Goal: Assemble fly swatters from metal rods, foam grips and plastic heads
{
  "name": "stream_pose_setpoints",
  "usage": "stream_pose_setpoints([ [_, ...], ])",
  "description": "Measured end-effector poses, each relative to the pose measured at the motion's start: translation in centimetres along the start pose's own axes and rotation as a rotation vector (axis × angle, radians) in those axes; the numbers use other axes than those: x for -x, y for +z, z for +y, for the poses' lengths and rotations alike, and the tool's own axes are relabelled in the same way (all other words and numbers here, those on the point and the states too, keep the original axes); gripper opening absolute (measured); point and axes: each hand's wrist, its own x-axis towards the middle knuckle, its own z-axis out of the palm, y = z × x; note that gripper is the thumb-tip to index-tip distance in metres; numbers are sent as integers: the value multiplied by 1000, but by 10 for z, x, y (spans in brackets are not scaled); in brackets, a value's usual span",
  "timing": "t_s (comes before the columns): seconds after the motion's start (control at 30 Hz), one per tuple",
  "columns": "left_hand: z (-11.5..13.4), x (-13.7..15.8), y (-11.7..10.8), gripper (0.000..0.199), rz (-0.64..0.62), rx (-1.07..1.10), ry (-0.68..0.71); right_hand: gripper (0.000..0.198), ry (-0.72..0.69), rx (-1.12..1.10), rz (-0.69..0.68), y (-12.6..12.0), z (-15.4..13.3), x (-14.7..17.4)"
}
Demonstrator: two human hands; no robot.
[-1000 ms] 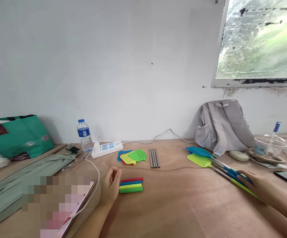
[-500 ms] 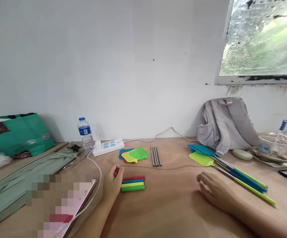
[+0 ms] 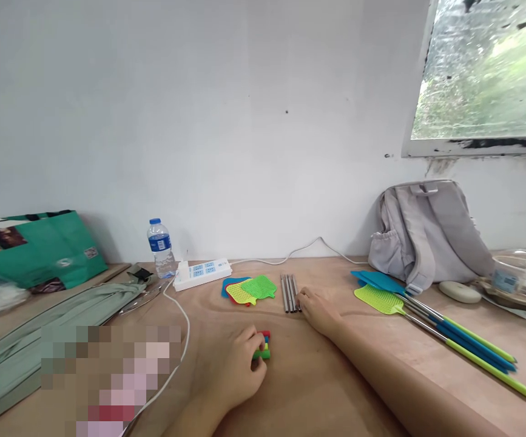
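Observation:
My left hand (image 3: pixel 242 370) reaches over a row of short coloured tubes, its thumb and fingers curled about the green tube (image 3: pixel 263 354) nearest me. The red tube (image 3: pixel 266 333) pokes out past the fingers; the blue and yellow ones are mostly covered. Farther out, my right hand (image 3: pixel 318 311) has its fingers closed at the rightmost of several slim metal rods (image 3: pixel 289 294), which lie side by side. To their left, fly swatter heads overlap: a green head (image 3: pixel 261 286), a yellow head (image 3: pixel 239 292), and red and blue edges beneath.
Assembled fly swatters (image 3: pixel 449 340) lie at the right before a grey backpack (image 3: pixel 431 233). A power strip (image 3: pixel 202 274) and water bottle (image 3: pixel 161 249) stand by the wall. A white cable (image 3: pixel 185 340) crosses the left side, near grey-green cloth (image 3: pixel 57 328) and a green bag (image 3: pixel 57 249).
My left hand has moved right, from beside the coloured tubes onto them. My right hand has gone left and forward from near the assembled swatters to the metal rods. The view has shifted slightly.

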Motion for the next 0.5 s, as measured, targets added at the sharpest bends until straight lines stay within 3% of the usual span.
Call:
stream_pose_setpoints([
  [0.23,-2,1,-1,23,-58,-120,-34,23,-7,-34,-33,-1,9,15],
  [0.5,1,2,0,19,-85,-127,-31,23,-70,-90,-2,-13,-3,63],
])
